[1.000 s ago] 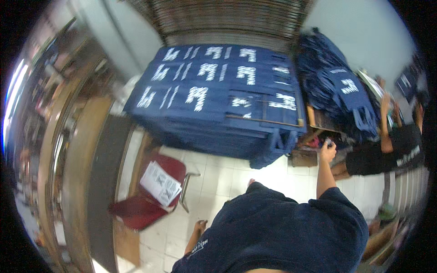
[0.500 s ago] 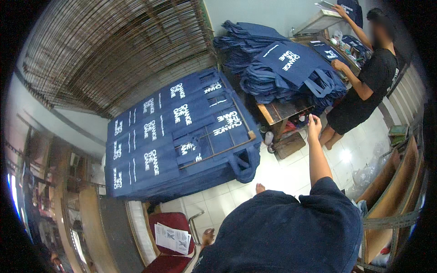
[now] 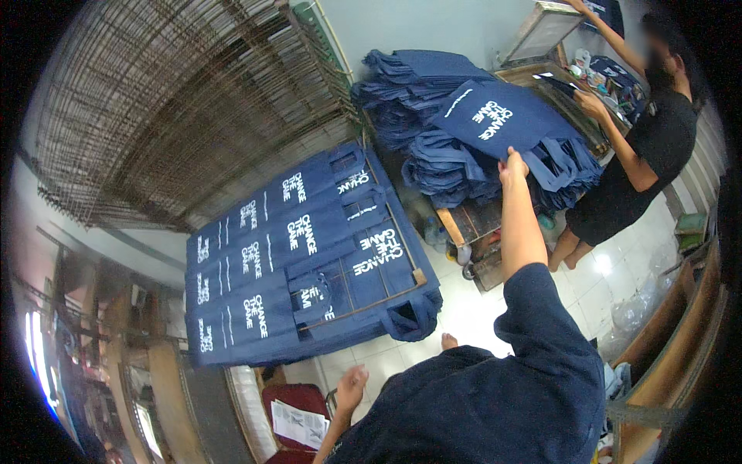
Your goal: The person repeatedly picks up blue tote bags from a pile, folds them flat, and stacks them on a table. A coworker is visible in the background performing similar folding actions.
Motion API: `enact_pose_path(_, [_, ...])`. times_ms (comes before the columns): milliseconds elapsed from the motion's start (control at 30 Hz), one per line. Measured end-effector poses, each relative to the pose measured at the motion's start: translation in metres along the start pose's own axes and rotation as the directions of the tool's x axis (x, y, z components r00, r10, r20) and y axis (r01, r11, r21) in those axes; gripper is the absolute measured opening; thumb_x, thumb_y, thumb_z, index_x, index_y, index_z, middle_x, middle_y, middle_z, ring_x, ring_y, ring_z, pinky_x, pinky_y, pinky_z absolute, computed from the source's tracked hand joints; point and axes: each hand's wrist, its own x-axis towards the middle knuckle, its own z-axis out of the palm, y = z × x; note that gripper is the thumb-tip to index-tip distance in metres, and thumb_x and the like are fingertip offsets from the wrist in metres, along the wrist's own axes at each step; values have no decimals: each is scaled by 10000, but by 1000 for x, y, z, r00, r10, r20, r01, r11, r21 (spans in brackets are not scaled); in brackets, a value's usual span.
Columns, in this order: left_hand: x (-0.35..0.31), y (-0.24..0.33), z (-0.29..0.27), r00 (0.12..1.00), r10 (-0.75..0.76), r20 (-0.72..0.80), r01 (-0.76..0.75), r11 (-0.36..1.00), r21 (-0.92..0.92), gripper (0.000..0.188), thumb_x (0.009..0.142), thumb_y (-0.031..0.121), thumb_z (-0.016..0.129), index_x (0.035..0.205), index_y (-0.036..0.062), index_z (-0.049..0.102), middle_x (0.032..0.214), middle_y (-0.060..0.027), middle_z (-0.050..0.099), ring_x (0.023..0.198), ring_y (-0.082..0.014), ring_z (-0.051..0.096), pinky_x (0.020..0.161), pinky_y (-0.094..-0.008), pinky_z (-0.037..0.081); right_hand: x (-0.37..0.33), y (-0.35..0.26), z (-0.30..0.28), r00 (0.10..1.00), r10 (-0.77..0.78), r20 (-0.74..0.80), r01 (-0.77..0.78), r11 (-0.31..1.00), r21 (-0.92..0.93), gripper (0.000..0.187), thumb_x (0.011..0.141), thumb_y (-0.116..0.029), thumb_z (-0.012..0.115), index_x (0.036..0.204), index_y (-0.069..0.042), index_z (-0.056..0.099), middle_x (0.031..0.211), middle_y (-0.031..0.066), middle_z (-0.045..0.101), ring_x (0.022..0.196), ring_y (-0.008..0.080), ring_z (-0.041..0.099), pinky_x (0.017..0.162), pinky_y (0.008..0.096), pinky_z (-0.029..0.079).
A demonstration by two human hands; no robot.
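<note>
My right hand (image 3: 513, 167) reaches out to the stack by the work table, its fingers pinched on the near edge of the top tote bag (image 3: 495, 116). That bag is navy with white print and lies flat over a heap of folded navy bags (image 3: 444, 166), their handles hanging towards the front. My left hand (image 3: 352, 387) is raised low in front of my body, above a red chair, with its fingers loosely apart and nothing visible in them. Beside it, rows of printed navy bags (image 3: 255, 255) overlap on a wide low stack, a thin frame (image 3: 363, 305) resting over some.
At the far right a co-worker (image 3: 649, 139) in black lifts a screen frame (image 3: 543, 32) and holds a dark piece over the work table (image 3: 471, 220). A wire rack (image 3: 178, 108) leans at the back left. Papers lie on the red chair (image 3: 290, 398). Wooden boards (image 3: 665, 340) stand at right.
My right hand has moved forward and up onto the top bag's edge. My left hand has risen into fuller view. The co-worker's frame is tilted up, and the dark piece is lifted.
</note>
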Motion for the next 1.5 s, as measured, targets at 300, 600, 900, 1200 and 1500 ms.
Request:
enact_pose_path(300, [127,210,76,730,216,648,398,636,-660,788,843,704,276,1372,123,343,1296,-146,464,1150,-291,475,935,-470,408,-242,-126,5,645,-231,728,274,960,61,302,812,5,570,1104,79,549,1057,125,569,959,213,557,826,320,464])
enact_pose_path(600, [103,228,-112,712,642,284,487,-161,-858,1010,723,804,347,1407,65,277,1422,-165,325,1279,-333,361,1091,-451,236,-404,-60,-50,249,147,957,458,853,-250,708,768,-102,592,1375,35,254,1259,140,459,1152,229,464,1009,356,346])
enact_pose_path(900, [97,73,-208,999,13,40,33,349,-936,490,936,295,503,1307,-5,391,1237,-114,515,1115,-208,523,946,-357,445,-401,100,-82,424,463,778,451,637,-625,658,792,13,572,1383,-6,284,1323,135,440,1216,243,417,1046,356,275])
enact_pose_path(1200, [150,-1,-227,986,-7,-168,-80,859,-506,415,859,168,621,1232,12,529,978,-96,638,817,-124,586,654,-260,501,-340,208,-142,543,536,646,511,400,-761,181,817,-144,653,893,7,591,817,38,608,755,136,568,647,282,442])
enact_pose_path(1500, [140,-20,-226,916,171,-363,-185,983,-3,309,793,114,638,1092,37,631,859,-148,677,708,-206,654,658,-310,502,-342,225,-156,750,445,490,405,276,-871,313,803,-221,678,989,-40,504,832,19,580,673,109,542,480,245,381])
